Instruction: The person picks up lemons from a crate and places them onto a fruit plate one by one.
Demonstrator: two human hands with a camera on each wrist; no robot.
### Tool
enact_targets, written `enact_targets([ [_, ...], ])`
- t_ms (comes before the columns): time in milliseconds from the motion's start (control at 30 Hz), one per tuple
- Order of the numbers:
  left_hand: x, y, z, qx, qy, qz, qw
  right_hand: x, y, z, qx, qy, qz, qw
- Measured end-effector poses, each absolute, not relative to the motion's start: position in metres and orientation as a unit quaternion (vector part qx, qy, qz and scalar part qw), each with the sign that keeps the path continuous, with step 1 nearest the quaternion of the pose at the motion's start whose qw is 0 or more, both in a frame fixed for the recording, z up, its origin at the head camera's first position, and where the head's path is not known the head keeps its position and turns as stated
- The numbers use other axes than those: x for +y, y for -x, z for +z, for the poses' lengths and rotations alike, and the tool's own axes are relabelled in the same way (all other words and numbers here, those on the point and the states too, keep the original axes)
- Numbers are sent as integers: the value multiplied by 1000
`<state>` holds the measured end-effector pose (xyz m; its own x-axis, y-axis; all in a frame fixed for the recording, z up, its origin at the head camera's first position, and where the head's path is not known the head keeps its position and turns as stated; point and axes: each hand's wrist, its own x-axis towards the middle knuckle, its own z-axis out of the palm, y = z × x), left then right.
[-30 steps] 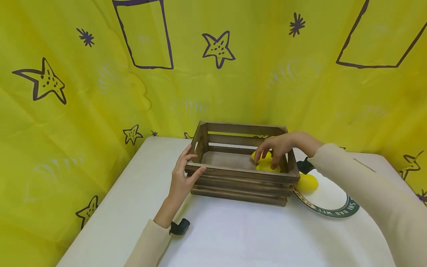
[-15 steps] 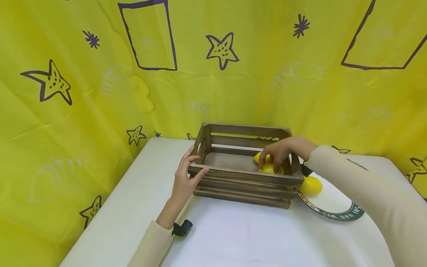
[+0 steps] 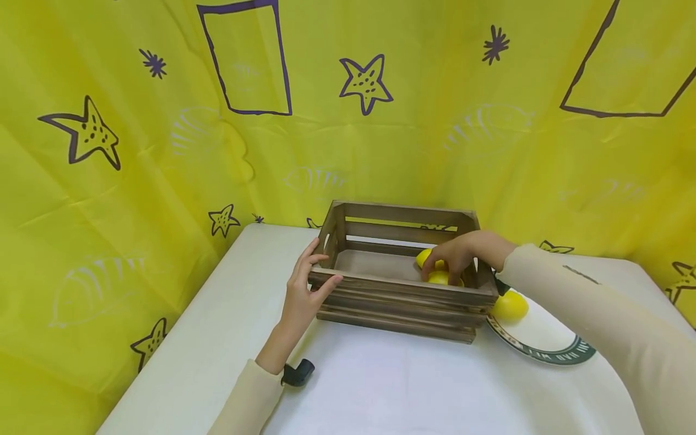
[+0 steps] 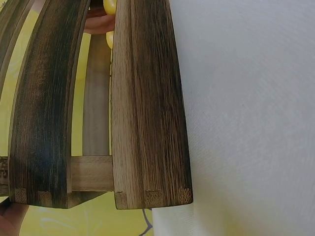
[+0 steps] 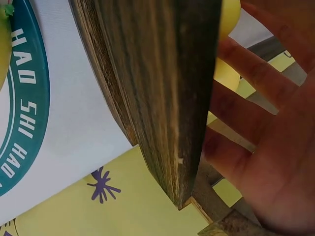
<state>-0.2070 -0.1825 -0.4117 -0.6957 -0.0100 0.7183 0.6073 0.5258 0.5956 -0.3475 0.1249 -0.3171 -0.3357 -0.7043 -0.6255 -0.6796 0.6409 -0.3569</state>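
Note:
A dark wooden slatted crate stands on the white table. At its left front corner, my left hand holds the rim, thumb on the front slat and fingers along the left end. My right hand reaches down inside the crate's right end. Its thumb and fingers straddle the front lemon, gripping it. Just behind sits a second lemon, touched or nearly touched by the fingers. In the right wrist view, the crate's slat hides the fingertips of the right hand.
Right of the crate, a white plate with a green lettered rim carries another yellow fruit, partly under the right forearm. A yellow curtain with drawn stars hangs behind the table.
My right hand has sunk lower into the crate and closed in around the front lemon. The left hand stays at the crate's corner. The whole head view has shifted slightly.

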Motion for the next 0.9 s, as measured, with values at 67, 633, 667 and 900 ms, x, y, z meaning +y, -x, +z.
enact_targets([
  [67,-183,207,-412,-805,184,-451,339,125,346,-319,820,413,-12,396],
  [633,-182,206,-411,-805,183,-452,339,121,346,-328,760,488,6,428],
  [667,-182,206,-411,-804,183,-452,339,121,345,-327,764,485,3,426],
  [900,-182,207,-410,-804,181,-451,342,122,345,-325,789,450,-32,417],
])
